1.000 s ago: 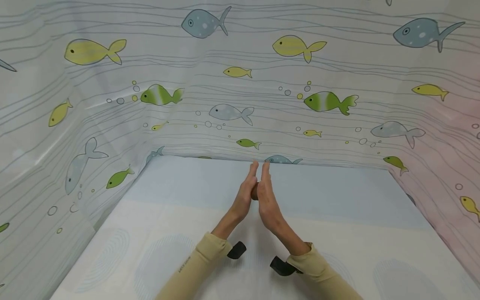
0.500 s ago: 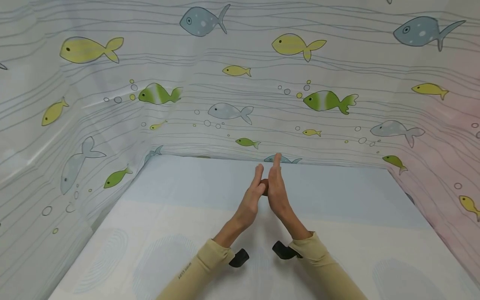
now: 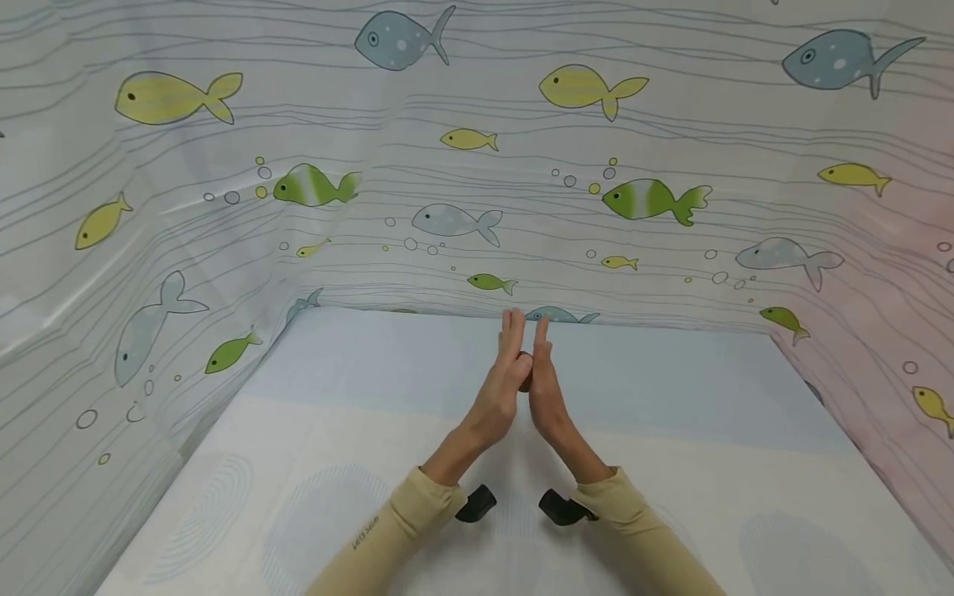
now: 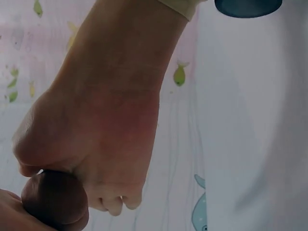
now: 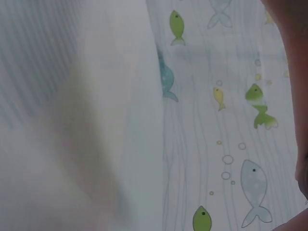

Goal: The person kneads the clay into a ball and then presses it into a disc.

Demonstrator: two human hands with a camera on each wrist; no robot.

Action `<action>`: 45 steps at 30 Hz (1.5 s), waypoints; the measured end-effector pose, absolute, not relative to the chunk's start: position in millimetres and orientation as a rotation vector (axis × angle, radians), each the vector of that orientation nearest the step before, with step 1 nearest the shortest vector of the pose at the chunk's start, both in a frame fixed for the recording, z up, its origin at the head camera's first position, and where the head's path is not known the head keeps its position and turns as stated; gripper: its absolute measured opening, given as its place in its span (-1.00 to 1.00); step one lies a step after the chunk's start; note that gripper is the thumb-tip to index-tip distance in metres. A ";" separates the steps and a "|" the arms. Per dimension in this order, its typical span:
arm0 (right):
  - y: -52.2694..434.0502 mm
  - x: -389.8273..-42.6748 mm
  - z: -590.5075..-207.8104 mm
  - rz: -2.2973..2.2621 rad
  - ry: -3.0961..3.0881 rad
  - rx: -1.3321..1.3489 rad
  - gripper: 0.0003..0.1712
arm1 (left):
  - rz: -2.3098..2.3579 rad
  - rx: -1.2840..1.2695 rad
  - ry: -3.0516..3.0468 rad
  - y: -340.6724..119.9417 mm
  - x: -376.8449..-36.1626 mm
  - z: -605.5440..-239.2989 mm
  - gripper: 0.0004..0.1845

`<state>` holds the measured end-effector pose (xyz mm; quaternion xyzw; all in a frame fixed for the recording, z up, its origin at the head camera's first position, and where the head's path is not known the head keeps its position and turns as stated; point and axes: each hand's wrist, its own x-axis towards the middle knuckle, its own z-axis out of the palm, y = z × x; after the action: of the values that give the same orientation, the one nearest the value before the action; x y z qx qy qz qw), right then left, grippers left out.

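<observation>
So both hands are up off the desk point(image 3: 671, 463), palms facing each other, with a small brown lump of something dough- or clay-like point(image 3: 525, 370) squeezed between them. Looks like the rolling-between-the-palms step to me, shaping it into a ball or a short log. The left hand point(image 3: 498, 396) has its fingers point(image 3: 511, 329) straight and pressed together, pointing up and away; the right hand point(image 3: 547, 397) does the same, fingers flat, not curled round the lump at all. Just palm pressure holding it there.

From the left wrist view the brown lump point(image 4: 55, 198) reads as smooth, matte and rounded, a bit squashy at the edges where the palms meet it. My guess is the next move needs even pressure and opposite palm strokes, or it'll go flat or slip out the bottom.

The desk has a pale, soft-looking cover with faint blue fingerprint-ish swirls. Around it hangs a glossy white plastic curtain printed with yellow, green and blue fish point(image 3: 648, 199), slightly creased. Beige long sleeves point(image 3: 387, 530), black wrist mounts.
</observation>
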<state>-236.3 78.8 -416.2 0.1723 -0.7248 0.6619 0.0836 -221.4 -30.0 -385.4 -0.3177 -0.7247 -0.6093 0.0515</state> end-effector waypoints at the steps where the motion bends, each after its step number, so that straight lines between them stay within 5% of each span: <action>1: 77.9 -235.0 -417.1 1.973 -2.173 0.522 -0.33 | -1.847 -0.963 -2.204 -30.5 -222.1 -384.8 -0.29; 25: 62.5 -205.8 -418.7 1.966 -2.158 0.742 -0.42 | -1.870 -0.890 -2.119 -41.3 -247.7 -380.5 -0.28; 45: 55.7 -187.3 -417.2 1.882 -2.208 0.774 -0.28 | -1.964 -0.765 -2.209 -51.9 -262.4 -397.8 -0.27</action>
<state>-187.3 55.7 -417.2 0.2572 -0.7336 0.6253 0.0691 -262.4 -51.9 -397.8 -0.2502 -0.7228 -0.6426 0.0443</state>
